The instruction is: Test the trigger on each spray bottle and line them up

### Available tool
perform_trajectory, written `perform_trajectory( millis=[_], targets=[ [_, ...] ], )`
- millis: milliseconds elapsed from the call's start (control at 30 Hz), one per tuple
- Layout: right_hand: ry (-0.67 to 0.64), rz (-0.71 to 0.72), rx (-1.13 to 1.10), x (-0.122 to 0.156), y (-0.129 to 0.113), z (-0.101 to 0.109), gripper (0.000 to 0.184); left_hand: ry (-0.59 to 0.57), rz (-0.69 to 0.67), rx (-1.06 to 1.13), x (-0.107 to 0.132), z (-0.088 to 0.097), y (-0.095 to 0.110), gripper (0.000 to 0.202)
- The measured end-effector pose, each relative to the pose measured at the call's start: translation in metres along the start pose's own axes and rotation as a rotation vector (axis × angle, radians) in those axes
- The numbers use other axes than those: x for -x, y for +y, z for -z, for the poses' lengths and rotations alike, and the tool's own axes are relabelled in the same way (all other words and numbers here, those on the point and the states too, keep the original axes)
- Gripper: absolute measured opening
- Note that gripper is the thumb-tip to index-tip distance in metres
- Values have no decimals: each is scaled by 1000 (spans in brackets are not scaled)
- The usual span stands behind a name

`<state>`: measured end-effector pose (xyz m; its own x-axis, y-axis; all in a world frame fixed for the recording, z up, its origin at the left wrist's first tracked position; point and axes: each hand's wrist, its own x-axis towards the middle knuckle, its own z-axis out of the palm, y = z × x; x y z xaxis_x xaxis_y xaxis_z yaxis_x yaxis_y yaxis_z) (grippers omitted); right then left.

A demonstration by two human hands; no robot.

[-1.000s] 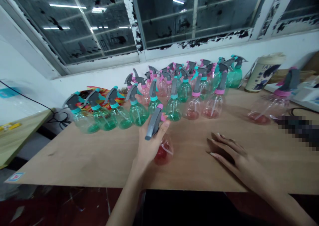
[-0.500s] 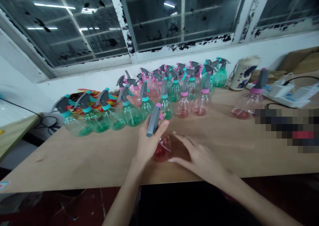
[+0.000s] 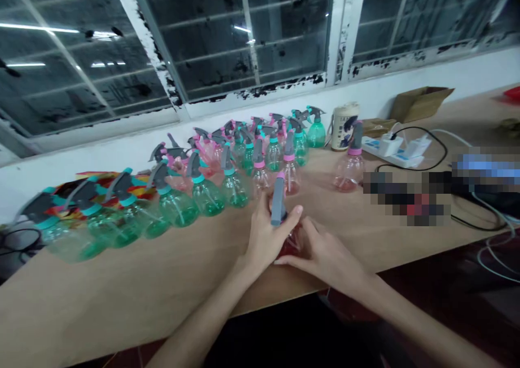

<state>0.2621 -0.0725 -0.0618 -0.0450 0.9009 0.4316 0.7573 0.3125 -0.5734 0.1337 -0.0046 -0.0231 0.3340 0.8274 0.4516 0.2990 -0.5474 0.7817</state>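
A pink spray bottle point(image 3: 293, 242) with a grey trigger head point(image 3: 278, 200) stands on the wooden table point(image 3: 134, 281) near its front edge. My left hand point(image 3: 266, 238) is wrapped round the bottle's neck just under the trigger head. My right hand point(image 3: 325, 254) cups the bottle's body from the right, fingers curled against it. Much of the bottle is hidden between the two hands.
Several green spray bottles point(image 3: 174, 203) and pink ones point(image 3: 289, 168) stand in rows toward the window wall. One pink bottle point(image 3: 349, 165) stands apart at the right. A printed cup point(image 3: 342, 125), a power strip point(image 3: 392, 147) with cables and a cardboard box point(image 3: 418, 102) lie further right.
My right hand moved left from the bare table onto the bottle's body. The left hand kept its hold. My view swung to the right, bringing the power strip and box into sight.
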Motion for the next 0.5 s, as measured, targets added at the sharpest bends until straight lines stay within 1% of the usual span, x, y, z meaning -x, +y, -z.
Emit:
perform_trajectory(
  millis=[100,200,267,333,400,433,500],
  targets=[
    [7,-55,4,4,24,17,55,-105,-83,-59,-9,-18,1,42],
    [28,-113,45,4,48,31,64,-195,-155,-136,-19,-34,1,31],
    [40,-100,89,1,63,40,73,-220,-176,-182,-28,-43,2,27],
    [45,-44,117,-4,76,53,77,-233,-184,-229,-37,-51,4,27],
    [74,-21,110,-9,91,69,75,-250,-179,-278,-48,-59,7,30],
    [116,-51,98,-11,100,78,70,-262,-176,-307,-54,-63,8,31],
    [245,-179,83,-16,120,98,57,-274,-186,-365,-67,-70,8,36]
  ],
)
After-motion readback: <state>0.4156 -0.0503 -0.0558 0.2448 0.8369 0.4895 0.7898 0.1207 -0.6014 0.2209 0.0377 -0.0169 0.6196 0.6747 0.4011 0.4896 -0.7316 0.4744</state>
